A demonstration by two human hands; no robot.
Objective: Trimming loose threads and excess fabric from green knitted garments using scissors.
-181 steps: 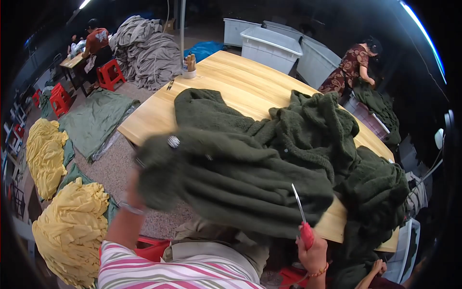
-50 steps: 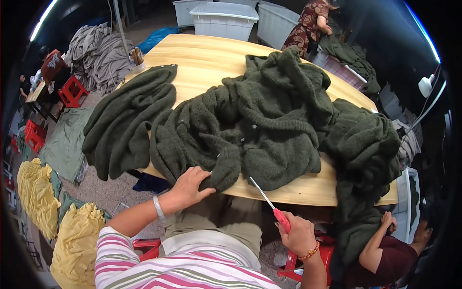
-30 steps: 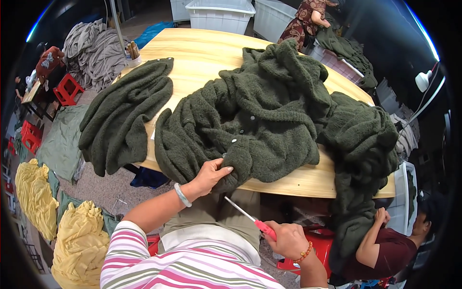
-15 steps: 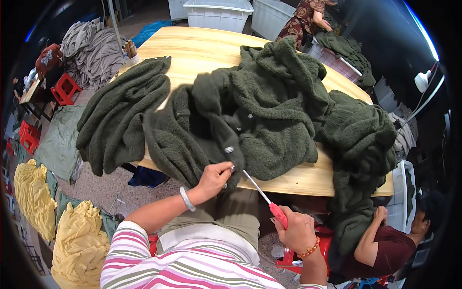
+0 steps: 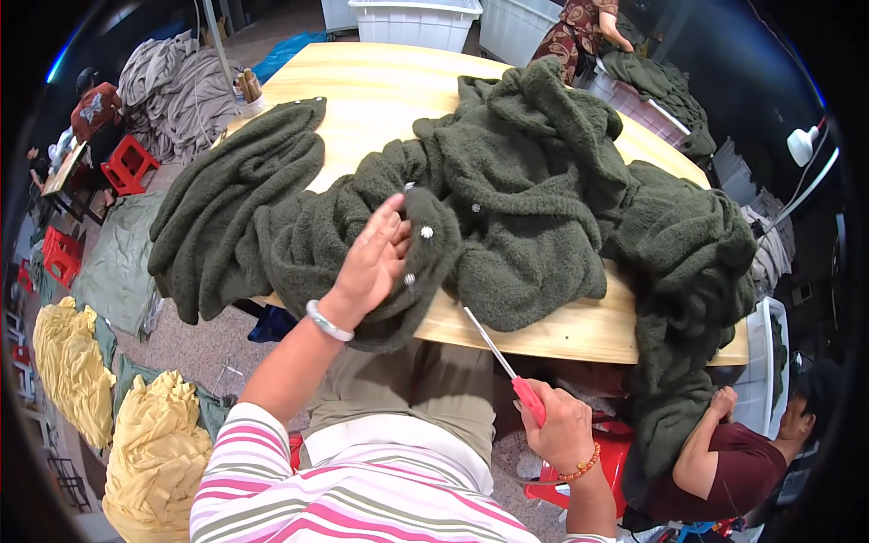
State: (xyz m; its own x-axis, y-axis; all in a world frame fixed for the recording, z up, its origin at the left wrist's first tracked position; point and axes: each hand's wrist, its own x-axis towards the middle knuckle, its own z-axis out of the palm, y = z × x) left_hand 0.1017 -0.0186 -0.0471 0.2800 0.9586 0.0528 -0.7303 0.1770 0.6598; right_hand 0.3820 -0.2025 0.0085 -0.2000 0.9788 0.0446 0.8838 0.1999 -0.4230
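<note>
My left hand is raised with its fingers stretched out, and its fingertips touch the front edge of a dark green fuzzy knit cardigan. Several shiny round buttons run along that edge, which stands up in a curl beside my palm. In my right hand, held off the table's near edge, is a red-handled tool with a thin straight metal shaft. Its tip points up and left, apart from the cardigan's button edge and close to the green knit on the right.
More green knitwear lies on the wooden table, with a folded pile at left and a heap hanging over the right edge. A co-worker sits at lower right; another person stands behind. Yellow cloth heaps lie at left.
My left hand has moved up and away from the near edge, and its pinch has opened. The cardigan's button edge has shifted up and now curls upright. My right hand stays nearly still.
</note>
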